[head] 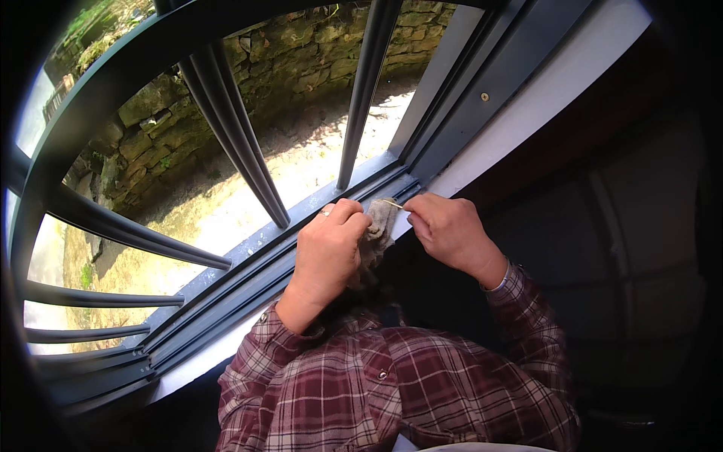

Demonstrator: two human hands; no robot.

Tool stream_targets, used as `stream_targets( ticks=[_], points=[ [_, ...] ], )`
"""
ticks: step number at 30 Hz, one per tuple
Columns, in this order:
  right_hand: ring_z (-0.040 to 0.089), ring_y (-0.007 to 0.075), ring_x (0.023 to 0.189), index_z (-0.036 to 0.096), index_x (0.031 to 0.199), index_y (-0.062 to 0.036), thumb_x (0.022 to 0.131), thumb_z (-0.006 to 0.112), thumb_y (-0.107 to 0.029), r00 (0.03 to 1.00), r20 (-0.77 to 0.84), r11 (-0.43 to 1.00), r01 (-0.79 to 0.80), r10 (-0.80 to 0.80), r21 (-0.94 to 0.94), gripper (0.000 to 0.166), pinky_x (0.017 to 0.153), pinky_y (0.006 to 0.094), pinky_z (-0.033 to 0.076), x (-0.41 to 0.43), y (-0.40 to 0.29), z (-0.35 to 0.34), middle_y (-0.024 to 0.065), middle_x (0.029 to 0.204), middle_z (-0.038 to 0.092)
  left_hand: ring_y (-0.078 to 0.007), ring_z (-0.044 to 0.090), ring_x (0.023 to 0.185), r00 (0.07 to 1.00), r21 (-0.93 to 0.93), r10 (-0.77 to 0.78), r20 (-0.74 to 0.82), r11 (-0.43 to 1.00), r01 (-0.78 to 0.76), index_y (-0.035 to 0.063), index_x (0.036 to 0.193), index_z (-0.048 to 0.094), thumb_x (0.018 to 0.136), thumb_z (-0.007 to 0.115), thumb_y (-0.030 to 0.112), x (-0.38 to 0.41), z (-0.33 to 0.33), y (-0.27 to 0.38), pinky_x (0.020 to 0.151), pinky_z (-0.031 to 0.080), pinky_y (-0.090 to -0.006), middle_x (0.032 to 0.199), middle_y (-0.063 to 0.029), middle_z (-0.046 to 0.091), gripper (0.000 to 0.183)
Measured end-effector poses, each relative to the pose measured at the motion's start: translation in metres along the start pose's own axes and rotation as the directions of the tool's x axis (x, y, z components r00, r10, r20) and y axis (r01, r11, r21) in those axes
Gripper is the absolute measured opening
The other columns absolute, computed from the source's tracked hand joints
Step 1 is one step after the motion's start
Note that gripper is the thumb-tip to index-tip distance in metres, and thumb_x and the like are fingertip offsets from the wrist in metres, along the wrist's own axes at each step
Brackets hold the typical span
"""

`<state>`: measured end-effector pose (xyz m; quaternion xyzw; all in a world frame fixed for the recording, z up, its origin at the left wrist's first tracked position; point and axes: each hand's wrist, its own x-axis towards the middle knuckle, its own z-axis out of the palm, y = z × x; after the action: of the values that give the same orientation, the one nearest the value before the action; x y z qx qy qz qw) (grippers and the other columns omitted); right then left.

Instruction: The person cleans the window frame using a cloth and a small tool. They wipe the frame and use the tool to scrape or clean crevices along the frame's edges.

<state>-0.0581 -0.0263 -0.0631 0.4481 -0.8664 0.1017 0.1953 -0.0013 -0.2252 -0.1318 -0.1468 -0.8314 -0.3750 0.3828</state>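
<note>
My left hand (333,240) grips a crumpled, dirty grey cloth (382,219) over the inner edge of the window sill. The cloth hangs down from its fingers towards my shirt. To the right, my right hand (446,229) pinches a thin, pale stick (393,204) between thumb and forefinger. The stick's far end reaches the top of the cloth; whether it presses into it I cannot tell. Both hands are beside the corner of the dark grey window frame's bottom track (339,226).
Dark metal bars (243,135) stand along the outer side of the sill. The side jamb (480,101), with a screw in it, rises at the right beside a white wall edge (536,101). Outside are a stone wall (305,62) and sunlit ground.
</note>
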Motion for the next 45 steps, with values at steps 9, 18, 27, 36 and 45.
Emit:
stream_targets(
  ticks=[9,18,27,36,45],
  points=[
    [0.063,0.0316,0.061,0.054,0.078,-0.0062,0.084,0.058,-0.002,0.992,0.062,0.933,-0.078,0.106,-0.352,0.008,0.053,0.0399,0.051,-0.014,0.04,0.013,0.0128,0.073,0.058,-0.0288,0.063,0.088,0.989,-0.084,0.146,-0.019,0.986,-0.147,0.0032,0.087,0.066,0.072,0.064,-0.003,0.013,0.013,0.005,0.073,0.054,-0.0359,0.099,-0.0096,0.064,0.016],
    [0.062,0.0329,0.062,0.056,0.082,-0.0071,0.081,0.062,-0.007,0.995,0.094,0.991,-0.008,0.021,-0.134,0.006,0.055,0.0409,0.051,-0.012,0.001,0.0,0.0115,0.072,0.057,-0.03,0.063,0.091,0.981,-0.088,0.18,-0.068,0.979,-0.185,0.0011,0.089,0.067,0.072,0.065,-0.003,0.026,0.015,0.01,0.075,0.055,-0.0366,0.099,-0.0103,0.064,0.018],
    [0.064,0.0322,0.064,0.059,0.096,-0.003,0.086,0.06,-0.002,0.978,-0.151,0.977,-0.163,0.141,-0.141,0.011,0.056,0.0394,0.052,-0.015,0.012,-0.01,0.0139,0.078,0.062,-0.0309,0.065,0.095,0.981,-0.057,0.19,-0.029,0.98,-0.192,0.0017,0.096,0.068,0.065,0.065,-0.01,0.033,0.02,-0.002,0.081,0.054,-0.0354,0.103,-0.011,0.066,0.034],
    [0.066,0.0297,0.068,0.06,0.112,-0.0003,0.087,0.063,-0.007,0.892,0.071,0.739,-0.413,0.447,0.532,0.026,0.062,0.0351,0.05,-0.009,0.029,0.057,0.0177,0.08,0.064,-0.0294,0.064,0.089,0.981,-0.173,0.189,-0.036,0.966,-0.192,0.0044,0.091,0.069,0.07,0.065,-0.006,0.037,0.003,0.007,0.075,0.053,-0.0376,0.099,-0.0086,0.066,0.023],
    [0.065,0.0355,0.068,0.057,0.091,-0.005,0.088,0.064,-0.012,0.908,-0.366,0.964,-0.252,0.203,-0.09,0.01,0.057,0.0427,0.052,-0.004,0.038,0.025,0.0142,0.079,0.063,-0.0253,0.062,0.091,0.953,0.035,0.173,0.247,0.982,-0.187,0.01,0.103,0.069,0.071,0.064,-0.001,0.035,-0.007,0.007,0.078,0.053,-0.0332,0.112,-0.0028,0.067,0.033]
  ],
)
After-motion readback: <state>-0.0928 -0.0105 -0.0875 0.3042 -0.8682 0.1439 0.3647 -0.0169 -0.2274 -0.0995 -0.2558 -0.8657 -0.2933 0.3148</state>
